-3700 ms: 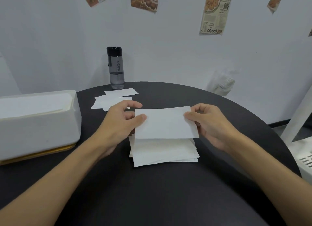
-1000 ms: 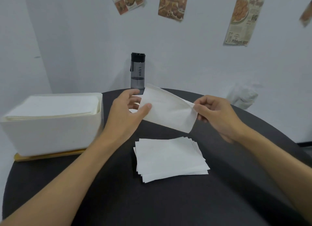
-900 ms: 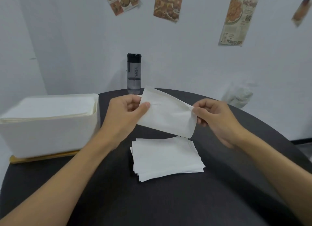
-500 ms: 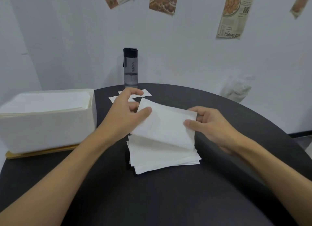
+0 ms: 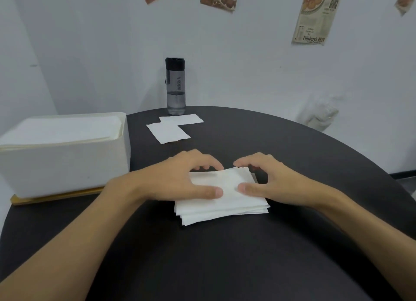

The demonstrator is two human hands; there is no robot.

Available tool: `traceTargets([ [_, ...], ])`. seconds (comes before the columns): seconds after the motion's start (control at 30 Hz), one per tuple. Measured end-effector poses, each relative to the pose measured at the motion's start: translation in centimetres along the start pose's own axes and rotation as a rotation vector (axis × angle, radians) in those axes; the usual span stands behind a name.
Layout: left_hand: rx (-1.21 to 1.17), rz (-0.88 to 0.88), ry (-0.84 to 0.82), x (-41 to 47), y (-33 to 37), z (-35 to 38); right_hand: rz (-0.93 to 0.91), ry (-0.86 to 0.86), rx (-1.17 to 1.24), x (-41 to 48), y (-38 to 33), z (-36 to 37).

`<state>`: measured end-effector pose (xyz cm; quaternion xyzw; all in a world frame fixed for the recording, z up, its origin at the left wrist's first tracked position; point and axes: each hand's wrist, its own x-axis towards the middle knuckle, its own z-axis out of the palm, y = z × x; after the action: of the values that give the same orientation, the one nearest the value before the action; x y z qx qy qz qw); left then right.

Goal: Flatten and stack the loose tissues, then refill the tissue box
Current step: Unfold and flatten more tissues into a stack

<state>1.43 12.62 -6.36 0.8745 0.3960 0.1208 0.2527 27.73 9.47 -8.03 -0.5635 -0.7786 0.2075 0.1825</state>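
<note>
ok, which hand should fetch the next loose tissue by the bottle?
Left, probably: the left hand holds the stack on the side nearer the loose tissues; the right hand would have to reach across.

Left hand [image 5: 180, 179] and right hand [image 5: 276, 183] hide much of the tissue stack [image 5: 225, 205].

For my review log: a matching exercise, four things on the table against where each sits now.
1. stack of white paper tissues
2. two loose white tissues
3. clear grey bottle with black cap
4. white rectangular tissue box

a. far edge of the black table
b. left side, on a wooden base
c. under the left hand and right hand
d. flat, just before the bottle

Pairs: 1-c, 2-d, 3-a, 4-b
</note>
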Motion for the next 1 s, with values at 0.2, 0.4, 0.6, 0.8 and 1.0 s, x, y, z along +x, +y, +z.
traceTargets([
  [0.2, 0.149, -0.033, -0.142, -0.4, 0.2, -0.2, -0.031, -0.015, 0.056, 1.1, 0.1, 0.1],
  [0.4, 0.203, -0.094, -0.202, -0.7, 0.3, -1.1, -0.063, 0.048, 0.079, 6.9, -0.9, -0.5],
  [0.6, 0.29, -0.171, -0.264, -1.3, 0.1, -2.4, -0.121, -0.03, 0.046, 15.2, -3.1, 1.0],
  [0.8, 0.283, -0.188, -0.307, -1.4, -0.2, -2.7, -0.153, -0.113, -0.033, 19.9, -3.6, 3.8],
  [1.0, 0.276, -0.193, -0.32, -1.3, -0.2, -2.8, -0.172, -0.134, -0.248, 19.7, -3.5, 3.4],
])
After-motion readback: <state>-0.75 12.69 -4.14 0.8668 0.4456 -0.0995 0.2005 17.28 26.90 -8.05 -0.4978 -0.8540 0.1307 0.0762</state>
